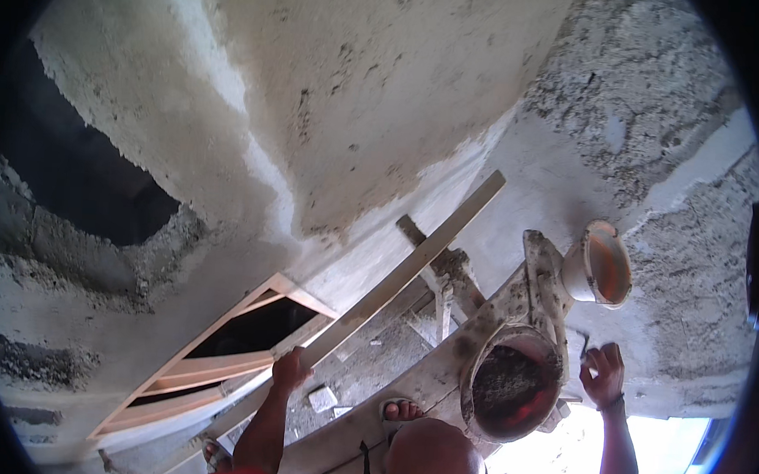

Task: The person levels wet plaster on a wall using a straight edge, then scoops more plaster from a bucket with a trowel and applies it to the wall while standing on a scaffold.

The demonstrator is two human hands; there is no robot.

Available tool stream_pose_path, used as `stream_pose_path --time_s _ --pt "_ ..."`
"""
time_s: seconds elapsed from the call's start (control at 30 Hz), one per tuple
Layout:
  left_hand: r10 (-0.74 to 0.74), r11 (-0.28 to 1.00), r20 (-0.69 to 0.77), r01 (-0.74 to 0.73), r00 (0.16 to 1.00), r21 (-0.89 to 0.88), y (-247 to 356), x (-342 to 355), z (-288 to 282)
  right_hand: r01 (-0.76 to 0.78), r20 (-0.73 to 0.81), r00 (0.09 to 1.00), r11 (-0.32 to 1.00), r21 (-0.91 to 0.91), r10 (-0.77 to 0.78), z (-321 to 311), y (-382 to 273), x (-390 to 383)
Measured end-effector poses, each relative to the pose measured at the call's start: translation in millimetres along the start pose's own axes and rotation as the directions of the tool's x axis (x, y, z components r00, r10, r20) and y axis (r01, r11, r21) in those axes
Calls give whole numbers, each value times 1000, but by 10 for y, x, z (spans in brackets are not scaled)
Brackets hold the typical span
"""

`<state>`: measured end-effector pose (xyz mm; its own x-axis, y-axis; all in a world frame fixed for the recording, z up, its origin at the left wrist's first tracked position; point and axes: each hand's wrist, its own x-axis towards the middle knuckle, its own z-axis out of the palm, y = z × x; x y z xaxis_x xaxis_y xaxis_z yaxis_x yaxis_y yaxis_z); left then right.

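My left hand [291, 370] is closed around the lower part of a long, straight, pale bar [394, 282], which slants up and away to the right in front of the wall. On the right, my right hand [602, 375] is raised with its fingers curled round a tool with a thin, dark, bent shank [585, 341]; the rest of the tool cannot be made out. Between my arms, nearer the right hand, a round bucket [473, 372] holds dark grey mortar. It rests on a mortar-spattered plank [428, 376], where a sandalled foot [401, 410] also stands.
A second bucket [573, 275], orange inside, stands tilted beyond the first. Wooden supports [444, 312] rise below the bar. A wooden frame [222, 349] fills an opening at left; a dark hole [86, 156] breaks the upper left wall. Rough, partly plastered walls [403, 94] surround me.
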<state>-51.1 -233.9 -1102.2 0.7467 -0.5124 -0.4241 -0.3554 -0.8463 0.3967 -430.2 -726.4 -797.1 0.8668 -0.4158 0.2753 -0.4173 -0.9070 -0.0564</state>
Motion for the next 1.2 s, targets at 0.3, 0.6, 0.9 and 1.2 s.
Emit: stream_pose_path --time_s 0.3,0.6,0.9,1.2 --pt "-26 998 -86 30 996 48 69 -4 19 -181 145 982 812 555 120 348 -605 808" --pt "-43 891 -360 199 932 408 473 -366 140 -283 258 950 829 482 175 454 -899 814" --pt "41 944 -338 74 940 321 332 -370 139 -565 432 820 648 511 375 590 -745 927" --pt "-11 997 95 18 995 -79 -356 248 314 -147 164 982 921 360 93 663 -898 945"
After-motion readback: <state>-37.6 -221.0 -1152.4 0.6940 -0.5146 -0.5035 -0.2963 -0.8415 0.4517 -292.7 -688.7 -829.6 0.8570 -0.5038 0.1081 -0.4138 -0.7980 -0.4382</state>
